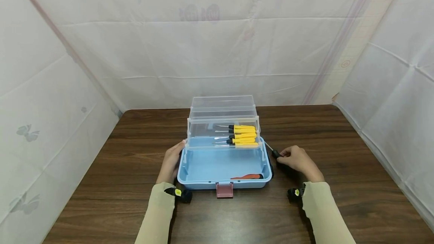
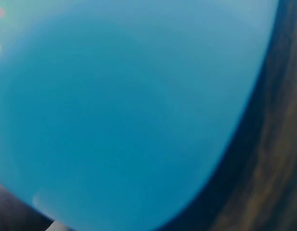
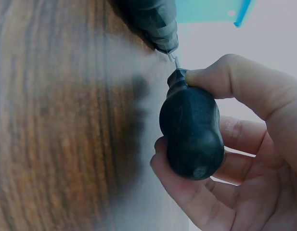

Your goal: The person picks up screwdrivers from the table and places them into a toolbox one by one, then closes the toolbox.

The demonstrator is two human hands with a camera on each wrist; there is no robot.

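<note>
Your right hand (image 1: 298, 160) pinches the black-handled screwdriver (image 3: 191, 132) at centre right, not yet stowed, left hand (image 1: 171, 163) flat against the toolbox (image 1: 223, 168) holding four yellow screwdrivers (image 1: 242, 136).

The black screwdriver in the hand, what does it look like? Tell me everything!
The black screwdriver has a fat, rounded, dark handle that looks like smooth plastic or rubber, narrowing to a collar where a thin silvery metal shaft comes out. The right hand holds the handle in its grip, fingers and thumb curled round it. It sits at the right side of the blue toolbox, above the brown wooden table, shaft pointing away towards the box's back corner.
</note>
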